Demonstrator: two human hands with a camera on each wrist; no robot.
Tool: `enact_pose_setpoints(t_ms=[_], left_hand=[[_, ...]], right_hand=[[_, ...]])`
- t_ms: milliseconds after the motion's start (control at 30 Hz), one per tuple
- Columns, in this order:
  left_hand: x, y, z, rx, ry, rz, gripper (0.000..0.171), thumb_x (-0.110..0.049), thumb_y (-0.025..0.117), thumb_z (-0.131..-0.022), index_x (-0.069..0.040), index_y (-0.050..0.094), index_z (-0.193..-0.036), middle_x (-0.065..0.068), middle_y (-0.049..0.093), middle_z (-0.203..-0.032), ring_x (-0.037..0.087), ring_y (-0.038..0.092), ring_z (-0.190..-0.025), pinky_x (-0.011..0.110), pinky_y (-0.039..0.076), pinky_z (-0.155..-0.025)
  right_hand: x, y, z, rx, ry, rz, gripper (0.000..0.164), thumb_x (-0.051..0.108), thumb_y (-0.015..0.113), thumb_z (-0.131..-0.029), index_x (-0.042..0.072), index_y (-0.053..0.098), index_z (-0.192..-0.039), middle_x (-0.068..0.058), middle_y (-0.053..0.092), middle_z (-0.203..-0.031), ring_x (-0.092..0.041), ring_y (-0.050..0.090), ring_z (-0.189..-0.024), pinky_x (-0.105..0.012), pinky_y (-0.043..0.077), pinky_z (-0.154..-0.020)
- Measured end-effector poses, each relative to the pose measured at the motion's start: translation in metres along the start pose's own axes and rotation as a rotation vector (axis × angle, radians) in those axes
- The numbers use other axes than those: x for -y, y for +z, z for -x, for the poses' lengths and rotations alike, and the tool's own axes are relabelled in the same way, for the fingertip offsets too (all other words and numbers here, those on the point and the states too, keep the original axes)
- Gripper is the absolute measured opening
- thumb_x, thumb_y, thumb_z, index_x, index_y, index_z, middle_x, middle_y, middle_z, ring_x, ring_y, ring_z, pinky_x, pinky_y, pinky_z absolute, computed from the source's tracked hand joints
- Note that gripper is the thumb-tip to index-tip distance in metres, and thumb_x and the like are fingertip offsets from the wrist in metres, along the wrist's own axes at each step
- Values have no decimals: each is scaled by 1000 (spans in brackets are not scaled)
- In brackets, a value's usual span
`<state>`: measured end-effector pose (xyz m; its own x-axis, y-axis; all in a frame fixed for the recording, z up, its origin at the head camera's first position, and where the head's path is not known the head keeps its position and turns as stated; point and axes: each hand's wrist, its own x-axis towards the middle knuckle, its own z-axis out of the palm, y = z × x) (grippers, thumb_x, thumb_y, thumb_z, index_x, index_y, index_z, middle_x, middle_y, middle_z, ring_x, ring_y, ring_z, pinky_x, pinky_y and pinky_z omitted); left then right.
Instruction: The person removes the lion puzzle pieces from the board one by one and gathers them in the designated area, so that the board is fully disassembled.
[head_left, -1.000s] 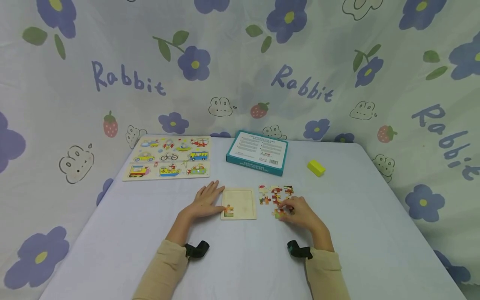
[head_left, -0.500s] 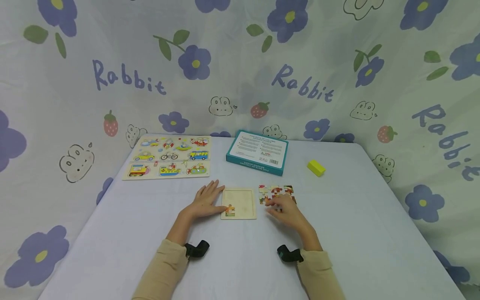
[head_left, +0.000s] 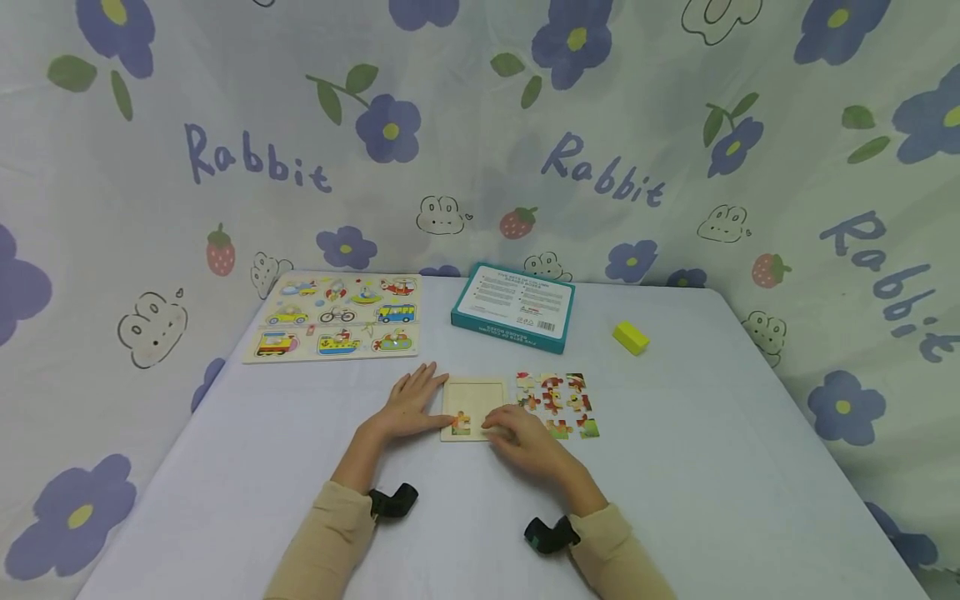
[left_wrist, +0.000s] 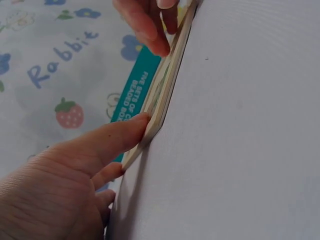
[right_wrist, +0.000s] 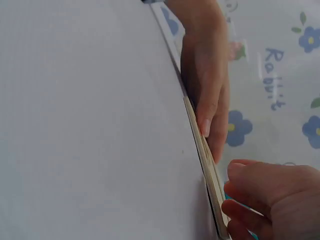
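Note:
A shallow square wooden puzzle tray (head_left: 476, 398) lies on the table, one jigsaw piece (head_left: 462, 426) in its lower left corner. My left hand (head_left: 405, 408) rests along the tray's left side with fingers spread. Its thumb (left_wrist: 131, 131) reaches over the near left rim, its tip by that piece. Over the tray's lower right part hovers my right hand (head_left: 528, 440), fingers loosely bent; no piece shows between them in the right wrist view. Right of the tray, several loose jigsaw pieces (head_left: 552, 402) lie in rough rows, partly hidden by my right hand.
Behind the tray lies a teal and white box (head_left: 513, 306). A vehicle puzzle board (head_left: 333, 317) is at the back left, a yellow block (head_left: 632, 337) at the back right. A white cloth (head_left: 720, 467) covers the table; a patterned curtain (head_left: 465, 125) hangs behind.
My right hand has moved left from the loose pieces to over the tray, uncovering the lower pieces. The piece in the tray has shifted slightly right; my left hand stays nearly still.

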<state>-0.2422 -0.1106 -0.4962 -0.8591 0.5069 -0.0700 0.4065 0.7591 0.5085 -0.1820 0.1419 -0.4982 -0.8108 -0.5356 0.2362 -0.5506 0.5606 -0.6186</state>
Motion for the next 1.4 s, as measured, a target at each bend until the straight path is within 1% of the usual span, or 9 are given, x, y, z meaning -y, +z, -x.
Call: enact_pose_setpoints(t_ms=[133, 233, 467, 733, 833, 933, 1000, 1233, 1400], left_hand=[[0, 0, 0, -1, 6, 15, 84, -53, 62, -79, -7, 32, -142, 17, 12, -151, 31, 4, -138, 50, 2, -108], [1, -1, 1, 5, 8, 14, 83, -53, 61, -80, -7, 31, -143, 16, 11, -151, 31, 3, -139, 49, 2, -108], [2, -1, 1, 7, 27, 17, 78, -46, 61, -82, -7, 30, -143, 18, 11, -151, 32, 3, -138, 51, 2, -108], [0, -4, 3, 32, 35, 42, 72, -36, 57, -84, -5, 28, -143, 18, 10, -151, 33, 2, -138, 51, 0, -107], [0, -5, 3, 42, 30, 47, 72, -35, 56, -85, -6, 27, -144, 17, 9, -151, 32, 1, -138, 50, 0, -108], [0, -5, 3, 48, 29, 41, 72, -36, 55, -85, -6, 26, -144, 17, 8, -151, 31, 0, -138, 50, 0, -108], [1, -4, 2, 50, 31, 38, 71, -36, 55, -86, -6, 26, -144, 17, 8, -151, 32, 0, -138, 50, 0, -108], [1, -4, 2, 51, 30, 31, 71, -35, 54, -86, -6, 26, -144, 17, 8, -151, 32, 0, -138, 50, -1, -108], [1, -3, 1, 51, 30, 21, 71, -36, 54, -86, -6, 25, -145, 17, 8, -151, 32, 0, -138, 50, -1, -108]], right_hand=[[3, 7, -3, 60, -20, 28, 22, 15, 61, -88, 11, 62, -111, -1, 54, -119, -16, 47, -115, -34, 40, -95], [3, 10, -4, 75, -25, 54, 27, 17, 61, -89, 10, 60, -115, -2, 51, -121, -16, 44, -116, -34, 38, -96], [3, 17, -9, 19, -19, 94, 33, 20, 60, -89, 10, 56, -120, -1, 50, -114, -15, 44, -107, -32, 40, -90], [10, 27, -16, -8, 20, 193, 48, 27, 55, -92, 10, 42, -136, -17, 34, -133, -24, 40, -110, -41, 41, -88], [12, 30, -19, -28, -1, 265, 48, 28, 53, -93, 7, 43, -135, -18, 37, -132, -26, 42, -108, -41, 40, -87], [12, 33, -21, -50, -22, 343, 46, 30, 51, -93, 5, 46, -133, -16, 42, -128, -25, 43, -104, -38, 40, -86], [12, 35, -23, -63, -28, 372, 44, 30, 51, -94, 6, 48, -131, -15, 45, -124, -24, 43, -101, -37, 39, -84], [11, 37, -25, -73, -11, 371, 38, 30, 53, -92, 12, 54, -126, -10, 47, -120, -20, 43, -96, -34, 39, -80], [10, 37, -26, -60, -6, 364, 37, 31, 54, -92, 12, 55, -124, -8, 47, -119, -19, 43, -94, -32, 39, -78]])
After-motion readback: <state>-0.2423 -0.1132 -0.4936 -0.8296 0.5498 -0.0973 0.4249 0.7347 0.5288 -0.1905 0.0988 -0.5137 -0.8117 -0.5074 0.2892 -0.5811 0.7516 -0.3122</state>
